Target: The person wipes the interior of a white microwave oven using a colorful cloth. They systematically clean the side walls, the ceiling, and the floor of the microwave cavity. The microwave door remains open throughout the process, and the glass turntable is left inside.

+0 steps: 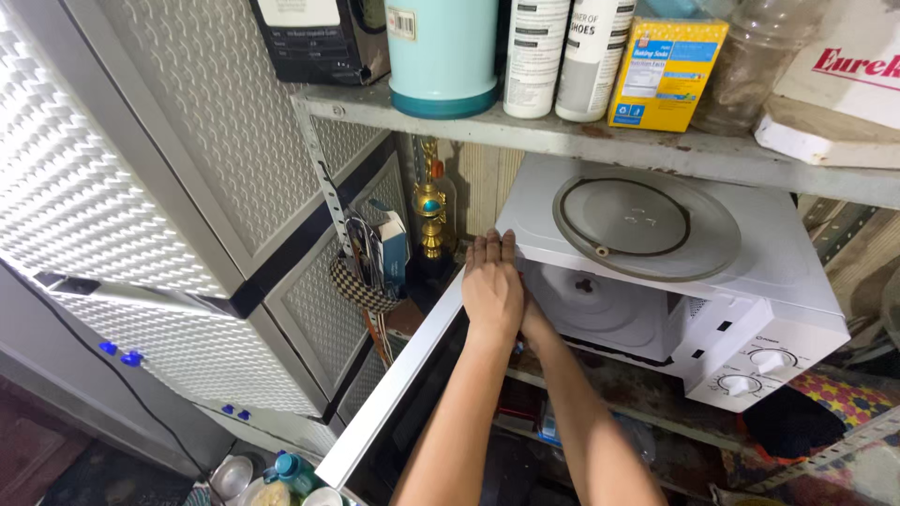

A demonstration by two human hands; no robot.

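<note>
Yellow box [666,70] stands on the shelf [562,136]; left hand [491,286] lies flat, fingers together, on the white microwave [778,253]; right hand [536,323] hidden behind it, grip unclear.

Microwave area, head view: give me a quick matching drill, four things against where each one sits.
Things:
1. glass turntable plate
2. teal flask
3. yellow box
4. left hand

Places:
A. on the shelf, right of the two white bottles
B. at the upper left corner of the microwave opening
C. lying flat on top of the microwave
D. on the shelf, left of the two white bottles

Pairs: 1-C, 2-D, 3-A, 4-B
</note>
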